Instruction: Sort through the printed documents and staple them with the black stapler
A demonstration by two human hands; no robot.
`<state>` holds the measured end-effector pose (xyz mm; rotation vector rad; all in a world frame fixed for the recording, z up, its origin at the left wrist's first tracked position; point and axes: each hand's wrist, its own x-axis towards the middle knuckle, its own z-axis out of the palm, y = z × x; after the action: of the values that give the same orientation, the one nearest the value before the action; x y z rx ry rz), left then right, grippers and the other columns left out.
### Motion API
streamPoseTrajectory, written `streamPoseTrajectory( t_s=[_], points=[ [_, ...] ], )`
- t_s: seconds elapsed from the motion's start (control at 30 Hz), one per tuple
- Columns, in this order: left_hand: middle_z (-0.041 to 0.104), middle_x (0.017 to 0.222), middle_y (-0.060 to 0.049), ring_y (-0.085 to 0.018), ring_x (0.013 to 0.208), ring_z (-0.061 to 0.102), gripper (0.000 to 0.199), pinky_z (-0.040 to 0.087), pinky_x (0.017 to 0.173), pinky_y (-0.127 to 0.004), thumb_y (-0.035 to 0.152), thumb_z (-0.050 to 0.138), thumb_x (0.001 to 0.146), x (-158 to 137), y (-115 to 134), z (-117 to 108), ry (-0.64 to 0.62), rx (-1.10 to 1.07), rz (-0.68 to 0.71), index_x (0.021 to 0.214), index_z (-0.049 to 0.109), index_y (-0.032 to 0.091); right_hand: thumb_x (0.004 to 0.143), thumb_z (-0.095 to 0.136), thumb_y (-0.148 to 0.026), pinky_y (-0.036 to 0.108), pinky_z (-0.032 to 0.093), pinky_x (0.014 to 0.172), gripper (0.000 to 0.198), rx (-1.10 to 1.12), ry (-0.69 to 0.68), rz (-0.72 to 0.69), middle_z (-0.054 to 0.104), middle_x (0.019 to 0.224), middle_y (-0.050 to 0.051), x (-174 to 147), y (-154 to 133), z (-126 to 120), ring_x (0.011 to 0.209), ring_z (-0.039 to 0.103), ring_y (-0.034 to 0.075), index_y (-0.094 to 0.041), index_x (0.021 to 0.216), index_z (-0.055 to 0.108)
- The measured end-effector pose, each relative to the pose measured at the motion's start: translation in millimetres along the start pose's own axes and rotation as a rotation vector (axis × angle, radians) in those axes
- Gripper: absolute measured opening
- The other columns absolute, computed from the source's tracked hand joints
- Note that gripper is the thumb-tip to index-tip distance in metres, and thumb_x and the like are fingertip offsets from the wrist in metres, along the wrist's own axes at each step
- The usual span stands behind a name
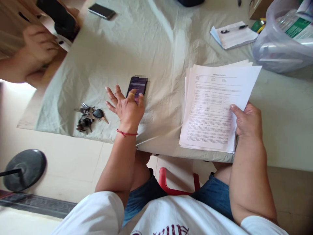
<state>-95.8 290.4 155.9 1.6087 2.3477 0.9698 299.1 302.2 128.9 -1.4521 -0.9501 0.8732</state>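
Phone (137, 85) flat on the table, screen lit, just ahead of my left hand (127, 107). Left hand is spread w/ fingers loose, not gripping anything; one fingertip lies on the phone's near edge, rest of the fingers fan out over the cloth (146, 42). Ring on one finger, red thread round the wrist.

Right hand (246, 122) is closed on a stack of papers (210, 107), thumb on top of the front sheet near its right edge, other fingers hidden under the stack. Papers are printed text, several sheets slightly fanned, lying w/ the lower edge at the table's near edge, well to the right of the phone.

Bunch of keys (88, 117) sits on the cloth just left of my left hand, not touching it. Far side, top left: another person's hand (39, 45) holding a dark object, can't tell what. A 2nd phone (102, 10) lies nr the far edge. Top right: smaller pile of notes w/ a pen (233, 28) on top, and beside it a clear plastic bag (281, 42) w/ stuff inside. Red stool (168, 187) shows btwn my knees below the table.
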Motion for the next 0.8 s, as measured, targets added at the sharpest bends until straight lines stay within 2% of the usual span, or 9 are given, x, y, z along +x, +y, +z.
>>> streamPoseTrajectory(
  t_s=[0.07,0.2,0.3,0.47,0.6,0.7,0.77,0.8],
  points=[
    [0.052,0.161,-0.01,-0.042,0.167,-0.014,0.035,0.012,0.116,-0.085,0.058,0.062,0.095,-3,-2,2,-0.026,-0.021,0.024,0.108,0.076,0.028,0.073,0.084,-0.023,0.037,0.063,0.093,0.036,-0.012,-0.005,-0.004,0.083,0.11,0.009,0,0,0,0.091,0.077,0.022,-0.018,0.108,0.081],
    [0.041,0.171,-0.011,-0.048,0.167,-0.001,0.034,0.011,0.118,-0.087,0.055,0.071,0.09,-5,-4,6,-0.039,0.083,0.04,0.112,0.076,0.03,0.072,0.085,-0.025,0.039,0.064,0.09,0.037,-0.019,0.0,0.001,0.083,0.109,0.008,-1,-1,1,0.092,0.076,0.022,-0.02,0.109,0.082],
    [0.037,0.173,-0.01,-0.049,0.166,0.001,0.033,0.014,0.119,-0.088,0.053,0.074,0.089,-5,-8,9,-0.037,0.114,0.06,0.113,0.076,0.032,0.071,0.085,-0.025,0.041,0.064,0.09,0.038,-0.017,0.002,0.001,0.084,0.108,0.007,-1,-1,2,0.092,0.076,0.023,-0.021,0.108,0.082],
    [0.04,0.171,-0.008,-0.049,0.166,-0.003,0.037,0.009,0.118,-0.088,0.059,0.074,0.088,-3,-17,10,-0.049,0.06,0.063,0.112,0.078,0.03,0.071,0.085,-0.026,0.039,0.064,0.089,0.038,-0.022,-0.002,0.0,0.083,0.109,0.008,0,0,2,0.091,0.076,0.022,-0.019,0.108,0.082],
    [0.042,0.169,-0.009,-0.047,0.166,-0.002,0.036,0.011,0.119,-0.086,0.055,0.074,0.088,-4,-8,5,-0.035,0.072,0.06,0.115,0.077,0.03,0.07,0.085,-0.027,0.039,0.064,0.091,0.039,-0.039,0.006,-0.006,0.083,0.108,0.008,0,0,2,0.092,0.076,0.022,-0.019,0.108,0.082],
    [0.048,0.164,-0.015,-0.046,0.165,0.015,0.037,0.021,0.122,-0.079,0.043,0.075,0.089,-16,11,1,-0.005,0.105,0.09,0.124,0.072,0.03,0.07,0.085,-0.028,0.039,0.064,0.091,0.04,-0.051,0.01,-0.009,0.084,0.108,0.007,0,0,1,0.092,0.077,0.023,-0.019,0.108,0.082],
    [0.06,0.15,-0.016,-0.042,0.154,0.038,0.029,0.035,0.12,-0.069,0.037,0.069,0.093,-31,27,3,-0.026,0.072,0.173,0.12,0.072,0.027,0.07,0.085,-0.028,0.04,0.064,0.091,0.039,-0.056,0.008,-0.019,0.084,0.109,0.007,0,1,1,0.092,0.077,0.023,-0.02,0.108,0.083],
    [0.067,0.138,-0.016,-0.039,0.141,0.053,0.022,0.043,0.116,-0.063,0.035,0.064,0.097,-41,34,5,-0.059,0.041,0.231,0.113,0.073,0.024,0.07,0.085,-0.027,0.04,0.064,0.091,0.039,-0.057,0.006,-0.025,0.084,0.109,0.007,1,2,1,0.092,0.077,0.023,-0.02,0.107,0.083]
  ],
)
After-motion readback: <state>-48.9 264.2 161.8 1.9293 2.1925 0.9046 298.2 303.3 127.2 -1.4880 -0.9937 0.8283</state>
